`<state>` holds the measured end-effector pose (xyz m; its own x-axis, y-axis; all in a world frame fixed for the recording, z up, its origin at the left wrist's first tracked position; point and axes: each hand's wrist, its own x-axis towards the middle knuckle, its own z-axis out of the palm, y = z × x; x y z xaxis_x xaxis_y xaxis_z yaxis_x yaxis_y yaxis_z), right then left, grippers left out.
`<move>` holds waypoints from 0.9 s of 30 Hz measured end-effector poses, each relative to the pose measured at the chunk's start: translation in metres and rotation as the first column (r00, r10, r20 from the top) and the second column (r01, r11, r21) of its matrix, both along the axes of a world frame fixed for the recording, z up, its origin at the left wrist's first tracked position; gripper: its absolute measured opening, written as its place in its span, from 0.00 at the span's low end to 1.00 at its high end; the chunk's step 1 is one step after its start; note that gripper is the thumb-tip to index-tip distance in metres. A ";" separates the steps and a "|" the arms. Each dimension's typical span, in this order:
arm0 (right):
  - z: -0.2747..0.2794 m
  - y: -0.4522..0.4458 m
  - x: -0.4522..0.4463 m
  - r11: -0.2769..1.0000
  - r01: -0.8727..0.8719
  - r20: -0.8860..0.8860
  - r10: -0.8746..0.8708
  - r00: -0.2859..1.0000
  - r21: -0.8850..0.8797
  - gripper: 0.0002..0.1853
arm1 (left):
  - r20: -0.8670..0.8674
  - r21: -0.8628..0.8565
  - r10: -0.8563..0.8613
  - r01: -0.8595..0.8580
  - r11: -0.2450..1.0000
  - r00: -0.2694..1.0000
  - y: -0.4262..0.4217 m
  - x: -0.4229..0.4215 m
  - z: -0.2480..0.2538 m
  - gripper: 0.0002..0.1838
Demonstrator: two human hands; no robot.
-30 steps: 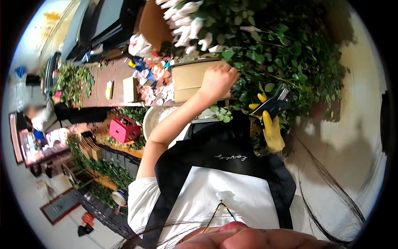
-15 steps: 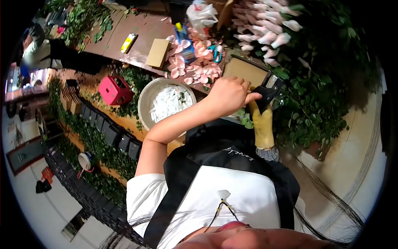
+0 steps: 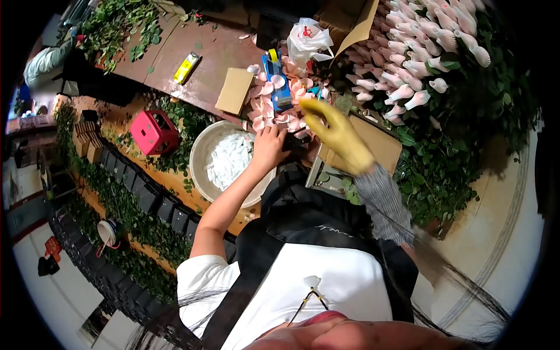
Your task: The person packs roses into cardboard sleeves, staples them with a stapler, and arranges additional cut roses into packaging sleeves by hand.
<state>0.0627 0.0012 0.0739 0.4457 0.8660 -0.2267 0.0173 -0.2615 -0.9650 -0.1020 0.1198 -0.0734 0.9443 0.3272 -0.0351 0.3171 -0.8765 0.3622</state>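
My left hand (image 3: 269, 149), bare, is at the table's front edge beside the white bucket (image 3: 201, 169). Its fingers are closed on the dark stapler-like tool (image 3: 296, 140), which is partly hidden. My right hand (image 3: 341, 139), in a yellow glove, hangs over the cardboard-covered tray (image 3: 373, 143) with curved fingers apart and nothing between them. Loose pink petals (image 3: 261, 108) lie just beyond my left hand, around a blue box (image 3: 278, 84). White pieces (image 3: 230, 160) fill much of the bucket.
Roses in pale sleeves (image 3: 417, 55) and leafy stems (image 3: 437, 169) stand at the right. On the table (image 3: 154, 55) are a small carton (image 3: 234, 90), a yellow packet (image 3: 186, 68) and a plastic bag (image 3: 308, 41). A pink stool (image 3: 154, 132) and another person (image 3: 46, 67) are at the left.
The dark tool has passed from my gloved right hand to my left hand, which has moved left toward the bucket. My right hand has opened and moved forward and left. The view has shifted.
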 end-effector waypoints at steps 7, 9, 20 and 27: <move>-0.108 0.122 0.054 0.999 -0.021 -0.330 0.004 0.944 -0.048 0.22 | 0.169 -0.119 0.204 -0.185 0.975 0.964 0.031 0.019 0.018 0.23; -0.066 0.116 0.036 0.987 0.148 -0.233 -0.157 0.960 -0.058 0.16 | 0.263 -0.254 0.325 -0.260 0.931 0.908 0.039 0.006 0.028 0.11; -0.076 0.042 -0.010 0.912 0.071 0.416 0.115 0.902 -0.405 0.19 | 0.263 -0.365 0.445 -0.339 0.867 0.856 0.032 0.009 0.015 0.07; 0.044 -0.078 0.049 0.880 0.284 -0.147 -0.361 0.921 -0.381 0.22 | 0.236 -0.298 0.351 -0.276 0.914 0.906 0.026 -0.003 0.010 0.07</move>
